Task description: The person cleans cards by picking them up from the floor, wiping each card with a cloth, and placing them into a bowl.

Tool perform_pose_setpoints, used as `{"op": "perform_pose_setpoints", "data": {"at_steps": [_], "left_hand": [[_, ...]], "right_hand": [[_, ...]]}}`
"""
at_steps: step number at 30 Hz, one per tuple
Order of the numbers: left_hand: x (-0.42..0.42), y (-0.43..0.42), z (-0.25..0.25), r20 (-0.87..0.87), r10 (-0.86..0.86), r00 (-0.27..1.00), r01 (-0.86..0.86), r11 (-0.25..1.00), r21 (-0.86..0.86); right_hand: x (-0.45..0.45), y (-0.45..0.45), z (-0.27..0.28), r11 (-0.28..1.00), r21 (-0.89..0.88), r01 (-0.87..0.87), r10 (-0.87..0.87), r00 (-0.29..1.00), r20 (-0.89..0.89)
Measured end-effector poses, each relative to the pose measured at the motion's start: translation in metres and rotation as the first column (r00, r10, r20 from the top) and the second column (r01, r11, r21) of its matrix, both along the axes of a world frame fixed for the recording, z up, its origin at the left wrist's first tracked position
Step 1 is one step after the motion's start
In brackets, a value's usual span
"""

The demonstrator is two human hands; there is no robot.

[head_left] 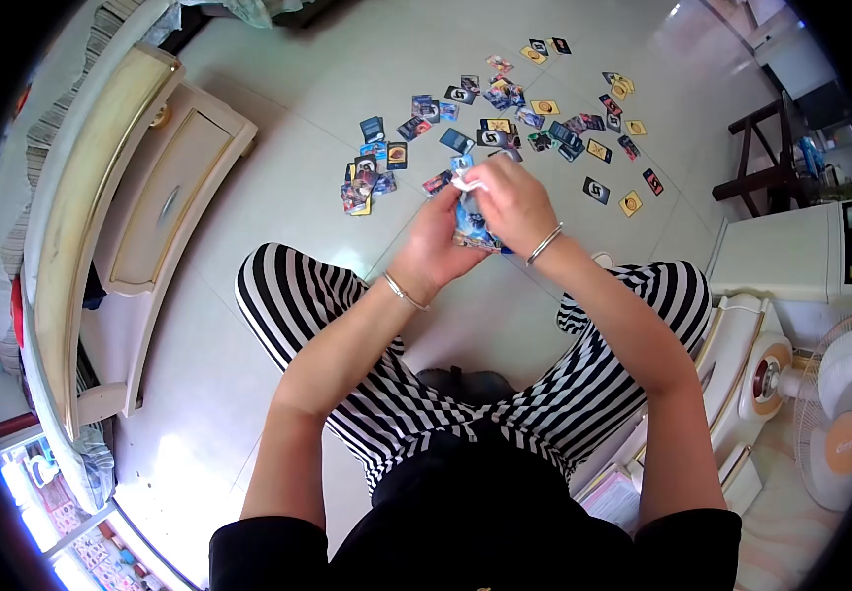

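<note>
Both hands meet in front of me, above the floor. My left hand point(438, 241) is closed round the lower left side of a blue picture card point(473, 225), which may be the top one of a small stack. My right hand point(516, 205) pinches a crumpled white cloth or tissue point(469, 181) against the card's upper part. The fingertips of that hand are partly hidden by the white piece. Beyond the hands, many loose cards point(495, 138) lie scattered on the tiled floor, some overlapping, some face down.
A cream drawer cabinet point(165, 187) stands on the left beside a bed edge. On the right are a dark wooden stool point(756, 158), a white cabinet point(781, 253) and a standing fan point(840, 414). My crossed legs in striped trousers point(298, 305) frame the near floor.
</note>
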State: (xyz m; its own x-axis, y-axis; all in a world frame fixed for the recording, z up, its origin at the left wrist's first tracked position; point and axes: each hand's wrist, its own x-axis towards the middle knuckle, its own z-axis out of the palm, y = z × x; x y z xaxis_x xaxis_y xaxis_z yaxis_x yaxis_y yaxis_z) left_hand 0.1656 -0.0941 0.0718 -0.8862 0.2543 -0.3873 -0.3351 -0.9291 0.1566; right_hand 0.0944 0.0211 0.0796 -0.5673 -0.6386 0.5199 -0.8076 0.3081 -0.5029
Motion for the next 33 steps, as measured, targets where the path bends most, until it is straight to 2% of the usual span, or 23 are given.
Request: {"op": "perform_pose_setpoints", "data": {"at_steps": [1, 3, 4, 7, 8, 9, 11, 13, 15, 17, 19, 21, 23, 25, 26, 27, 29, 30, 31, 33], "left_hand": [[-0.001, 0.001, -0.004, 0.002, 0.003, 1.0, -0.003, 1.0, 0.005], [-0.004, -0.004, -0.013, -0.122, 0.107, 0.987, -0.094, 0.99, 0.104], [-0.006, -0.009, -0.016, -0.149, 0.114, 0.982, -0.1, 0.99, 0.097], [-0.005, -0.012, -0.009, -0.121, 0.111, 0.986, -0.095, 0.987, 0.129], [-0.003, -0.008, -0.004, -0.086, 0.102, 0.991, -0.09, 0.987, 0.137], [-0.001, -0.005, 0.0, -0.084, 0.094, 0.992, -0.081, 0.987, 0.14], [0.004, -0.001, 0.003, -0.037, 0.031, 0.999, -0.029, 0.997, 0.065], [0.003, -0.004, -0.001, -0.023, 0.046, 0.999, -0.045, 0.997, 0.057], [0.0, -0.011, -0.007, -0.108, 0.137, 0.985, -0.127, 0.987, 0.094], [0.0, -0.01, -0.008, -0.081, 0.148, 0.986, -0.141, 0.987, 0.076], [0.002, -0.008, 0.003, -0.117, 0.071, 0.991, -0.061, 0.995, 0.084], [0.002, -0.004, 0.002, -0.11, 0.071, 0.991, -0.063, 0.995, 0.075], [-0.001, -0.006, -0.003, -0.109, 0.109, 0.988, -0.103, 0.993, 0.066], [-0.005, -0.01, -0.009, -0.089, 0.138, 0.986, -0.134, 0.99, 0.044], [-0.006, -0.012, -0.013, -0.064, 0.162, 0.985, -0.161, 0.987, 0.029], [-0.009, -0.014, -0.022, -0.065, 0.167, 0.984, -0.166, 0.986, 0.029], [-0.015, -0.018, -0.038, -0.203, 0.203, 0.958, -0.191, 0.979, 0.076], [-0.014, -0.02, -0.028, -0.117, 0.152, 0.981, -0.155, 0.988, -0.018], [-0.014, -0.02, -0.028, -0.119, 0.154, 0.981, -0.158, 0.987, -0.019], [-0.015, -0.019, -0.029, 0.021, 0.221, 0.975, -0.219, 0.973, -0.073]], "right_hand": [[0.007, -0.001, -0.003, 1.0, 0.005, -0.003, 0.003, 1.0, 0.002], [0.027, -0.003, -0.006, 0.993, 0.012, -0.118, 0.118, 0.993, -0.012], [0.035, -0.003, -0.006, 0.987, -0.054, -0.15, 0.15, 0.989, -0.005], [0.033, -0.004, 0.0, 0.972, -0.102, -0.214, 0.214, 0.977, -0.007], [0.022, -0.005, -0.003, 0.991, -0.05, -0.127, 0.123, 0.989, -0.082], [0.009, -0.006, -0.004, 0.992, -0.047, -0.119, 0.115, 0.99, -0.079], [-0.011, -0.007, -0.005, 0.999, -0.038, 0.023, -0.024, 0.999, -0.037], [-0.002, -0.008, -0.007, 0.999, -0.047, -0.003, 0.0, 0.999, -0.052], [0.029, -0.006, -0.01, 0.975, -0.084, -0.204, 0.207, 0.977, 0.041], [0.034, -0.004, -0.006, 0.973, -0.088, -0.212, 0.217, 0.975, 0.049], [0.018, 0.001, -0.005, 0.994, -0.025, -0.103, 0.102, 0.994, -0.05], [-0.008, 0.003, -0.003, 1.0, -0.025, 0.001, -0.004, 0.99, -0.138], [-0.005, 0.003, -0.005, 0.999, -0.007, 0.032, -0.032, 0.992, -0.124], [0.018, 0.001, -0.01, 0.992, 0.014, -0.124, 0.124, 0.992, -0.029], [0.027, 0.003, -0.006, 0.97, -0.031, -0.239, 0.241, 0.969, 0.057], [0.03, 0.005, 0.0, 0.969, -0.031, -0.244, 0.246, 0.968, 0.056], [0.029, 0.014, 0.01, 0.953, -0.115, -0.282, 0.304, 0.89, 0.339], [0.021, 0.018, 0.013, 0.962, -0.191, -0.195, 0.258, 0.88, 0.398], [0.017, 0.02, 0.015, 0.936, -0.351, 0.03, 0.259, 0.616, 0.744], [0.003, 0.02, 0.026, 0.883, -0.404, 0.237, 0.26, 0.47, 0.844]]}}
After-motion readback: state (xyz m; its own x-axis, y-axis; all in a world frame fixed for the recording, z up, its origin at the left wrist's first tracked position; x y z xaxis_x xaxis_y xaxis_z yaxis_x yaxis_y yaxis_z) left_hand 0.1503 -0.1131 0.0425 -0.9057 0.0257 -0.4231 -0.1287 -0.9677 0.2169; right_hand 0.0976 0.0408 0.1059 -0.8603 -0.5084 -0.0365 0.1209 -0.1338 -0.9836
